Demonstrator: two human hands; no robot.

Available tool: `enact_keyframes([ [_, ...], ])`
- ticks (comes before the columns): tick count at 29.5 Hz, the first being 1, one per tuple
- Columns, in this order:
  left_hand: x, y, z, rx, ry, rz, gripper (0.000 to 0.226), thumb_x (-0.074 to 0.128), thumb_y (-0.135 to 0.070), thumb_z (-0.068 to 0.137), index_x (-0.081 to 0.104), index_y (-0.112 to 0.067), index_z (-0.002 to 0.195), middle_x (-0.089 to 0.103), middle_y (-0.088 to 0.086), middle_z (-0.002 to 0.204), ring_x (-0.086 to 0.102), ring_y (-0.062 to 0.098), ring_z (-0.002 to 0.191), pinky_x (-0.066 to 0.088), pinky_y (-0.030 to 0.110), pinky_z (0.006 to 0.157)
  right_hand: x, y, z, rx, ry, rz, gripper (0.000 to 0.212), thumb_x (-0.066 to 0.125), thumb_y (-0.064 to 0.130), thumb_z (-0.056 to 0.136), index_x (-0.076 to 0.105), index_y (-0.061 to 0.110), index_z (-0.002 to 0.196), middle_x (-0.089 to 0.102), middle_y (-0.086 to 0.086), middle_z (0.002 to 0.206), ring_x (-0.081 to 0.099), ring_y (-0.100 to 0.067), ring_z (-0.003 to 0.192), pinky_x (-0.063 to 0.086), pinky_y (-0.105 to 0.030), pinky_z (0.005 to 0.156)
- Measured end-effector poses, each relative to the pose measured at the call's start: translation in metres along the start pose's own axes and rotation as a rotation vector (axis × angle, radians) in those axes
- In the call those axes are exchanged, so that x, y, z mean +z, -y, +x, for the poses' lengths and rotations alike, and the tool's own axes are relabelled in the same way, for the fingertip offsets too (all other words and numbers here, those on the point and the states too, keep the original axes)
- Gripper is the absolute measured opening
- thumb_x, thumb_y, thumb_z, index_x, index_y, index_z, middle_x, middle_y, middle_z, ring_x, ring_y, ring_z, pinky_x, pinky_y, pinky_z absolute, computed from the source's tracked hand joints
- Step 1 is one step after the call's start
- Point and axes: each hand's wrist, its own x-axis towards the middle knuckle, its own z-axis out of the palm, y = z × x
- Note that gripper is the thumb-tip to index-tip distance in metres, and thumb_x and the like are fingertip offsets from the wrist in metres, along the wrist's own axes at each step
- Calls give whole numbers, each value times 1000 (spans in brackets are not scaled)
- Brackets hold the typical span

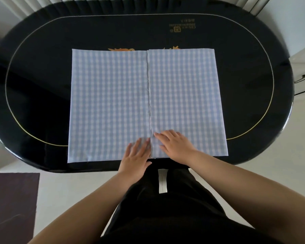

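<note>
Two flat hands, left hand [136,154] and right hand [174,145], on folded checked cloth [113,103].

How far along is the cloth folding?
Done: both sides of the checked cloth are folded in, and their edges meet along a centre line on the black table. In hand: the left hand and right hand lie flat on either side of that line at the near edge, pressing it down. Left, probably: more folds, since the cloth is a wide flat rectangle.

Left hand [136,156] and right hand [176,147] flat, palms down, fingers straight
</note>
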Motion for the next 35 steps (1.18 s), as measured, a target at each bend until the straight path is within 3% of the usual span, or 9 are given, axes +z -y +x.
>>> enact_keyframes([
  [3, 0, 14, -8, -21, -84, -117, 64, 12, -51, 94, 10, -23, 152, 3, -6, 160, -8, 14, 145, -1, 41, 119, 13, 11, 14, 36, 95, -44, 65, 26, 48, 98, 6, 17, 152, -4, 0, 161, -8, -20, 148, 4, -46, 120],
  [5, -5, 30, -14, -250, -161, -295, 56, 22, -44, 98, 15, -26, 151, 9, -6, 160, -2, 14, 147, -3, 36, 118, 22, 15, 15, 56, 207, -120, 72, 25, 55, 97, -8, 20, 151, -26, 4, 154, -27, -17, 140, -9, -47, 118],
  [10, -11, 102, -37, -1035, -385, -597, 61, 41, -41, 96, 19, -19, 149, 4, 7, 159, 0, 27, 146, 3, 47, 117, 25, 21, 10, 85, 227, -205, 73, 11, 63, 91, -24, 24, 142, -33, 7, 150, -30, -20, 140, -12, -55, 115],
  [14, -19, 142, -51, -1318, -413, -748, 61, 47, -43, 93, 29, -12, 142, 27, 13, 148, 27, 35, 133, 22, 49, 108, 27, 29, 3, 58, 232, -217, 75, 0, 69, 86, -17, 27, 146, -28, 9, 151, -28, -22, 140, -11, -55, 115],
  [17, -25, 158, -55, -1290, -349, -779, 52, 48, -45, 91, 44, -10, 129, 48, 15, 131, 44, 36, 120, 33, 49, 99, 21, 40, 7, 77, 164, -107, 82, -6, 64, 84, 11, 22, 152, -6, 6, 159, -12, -18, 146, -1, -43, 118],
  [20, -35, 161, -58, -1161, -375, -947, 42, 50, -37, 91, 53, -6, 119, 59, 9, 103, 56, 29, 91, 46, 40, 78, 19, 54, 18, 173, 23, 58, 53, 23, 47, 100, 36, 19, 143, 21, 3, 158, 8, -17, 148, 14, -35, 117],
  [28, -81, 147, -71, -779, -244, -1609, 37, 51, 2, 90, 49, -13, 124, 62, 8, 116, 61, 24, 101, 50, 40, 88, 40, 66, 14, 218, -49, 24, 57, 38, 33, 100, 14, 21, 150, 9, -3, 159, -2, -21, 148, 2, -38, 119],
  [32, -138, 109, -72, -492, -236, -1516, 45, 53, 2, 85, 54, -29, 118, 65, -2, 114, 61, 21, 109, 49, 39, 91, 41, 58, 12, 177, -90, 32, 58, 42, 36, 98, 18, 23, 150, 13, -1, 159, 2, -20, 148, 2, -36, 118],
  [35, -187, 60, -52, -337, -129, -1193, 54, 57, -10, 85, 40, -26, 134, 51, -10, 127, 52, 12, 111, 42, 28, 87, 26, 49, 16, 165, 20, 291, 45, 47, 33, 97, 40, 26, 141, 27, 3, 154, 16, -17, 146, 13, -36, 117],
])
